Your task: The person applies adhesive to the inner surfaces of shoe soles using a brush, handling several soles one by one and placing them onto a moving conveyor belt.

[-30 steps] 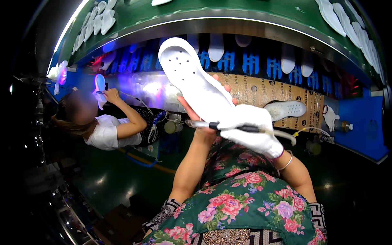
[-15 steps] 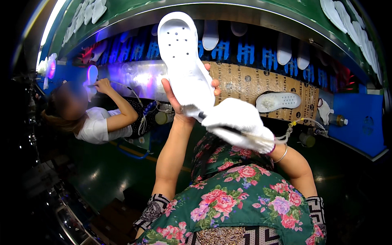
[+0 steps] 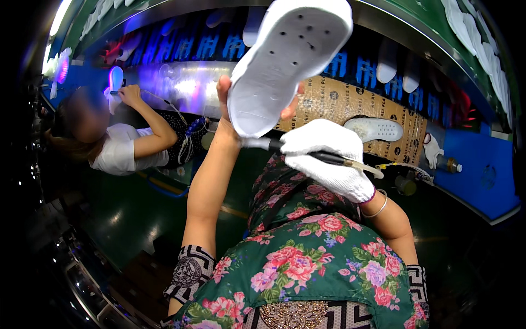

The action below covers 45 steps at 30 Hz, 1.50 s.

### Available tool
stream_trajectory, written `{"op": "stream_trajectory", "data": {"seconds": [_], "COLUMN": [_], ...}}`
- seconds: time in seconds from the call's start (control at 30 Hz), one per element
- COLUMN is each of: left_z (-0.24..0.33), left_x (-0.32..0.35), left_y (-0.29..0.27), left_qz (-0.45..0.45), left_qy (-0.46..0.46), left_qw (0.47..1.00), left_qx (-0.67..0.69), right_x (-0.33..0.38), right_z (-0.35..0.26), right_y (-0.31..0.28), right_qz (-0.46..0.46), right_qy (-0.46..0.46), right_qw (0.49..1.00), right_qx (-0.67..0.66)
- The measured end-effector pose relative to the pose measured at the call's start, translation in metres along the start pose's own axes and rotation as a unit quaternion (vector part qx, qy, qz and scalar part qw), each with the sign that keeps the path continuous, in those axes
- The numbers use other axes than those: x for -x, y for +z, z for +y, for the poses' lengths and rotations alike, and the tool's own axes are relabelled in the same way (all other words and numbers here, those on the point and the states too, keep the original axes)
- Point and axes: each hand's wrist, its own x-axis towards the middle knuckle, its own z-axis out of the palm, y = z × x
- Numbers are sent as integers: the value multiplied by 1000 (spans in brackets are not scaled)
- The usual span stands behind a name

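Observation:
A white shoe sole (image 3: 276, 66) with a pattern of small holes stands raised and tilted in front of me. My bare left hand (image 3: 229, 123) grips it from behind, thumb on its left edge and fingertips on its right edge. My right hand (image 3: 323, 156), in a white knit glove, is closed round a black-handled brush (image 3: 329, 159) with a tube at its back end. The brush's pale tip lies close to the sole's lower end; whether it touches cannot be told. A second white sole (image 3: 378, 130) lies to the right on brown cardboard (image 3: 329, 104).
A metal-edged conveyor with blue racks (image 3: 211, 48) holding soles runs along the far side. At the right are a white glove (image 3: 433, 149), a bottle (image 3: 449, 164) and a blue panel (image 3: 485, 172). On the left a co-worker (image 3: 131, 148) handles another sole.
The held sole has turned clockwise, its upper end swinging right and upward. The brush has shifted to the sole's lower end, and its handle shows more. The co-worker's hand has moved slightly.

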Motion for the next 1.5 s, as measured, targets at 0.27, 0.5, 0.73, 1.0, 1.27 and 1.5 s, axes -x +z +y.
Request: {"op": "stream_trajectory", "data": {"seconds": [0.27, 0.5, 0.73, 1.0, 1.27, 1.5], "left_z": [14, 14, 21, 25, 6, -36], "left_x": [-7, -7, -1, 3, 33, 39], "left_y": [15, 12, 3, 0, -6, 26], "left_qz": [72, 43, 9, 105, 215, 321], "left_qy": [-49, -7, -2, 38, 80, 95], "left_qw": [996, 997, 1000, 993, 969, 939], "left_qx": [12, 60, 28, 26, 87, 73], "right_x": [8, -6, -9, -13, -23, -84], "right_z": [9, -1, 7, 14, 13, 38], "right_y": [17, 14, 22, 30, 12, -20], "right_qz": [-50, 25, -31, 17, 58, 94], "right_qy": [-192, -33, -46, -13, 151, -94], "right_qw": [963, 996, 998, 999, 981, 954], "right_qx": [184, 82, -7, -32, -109, 271]}}
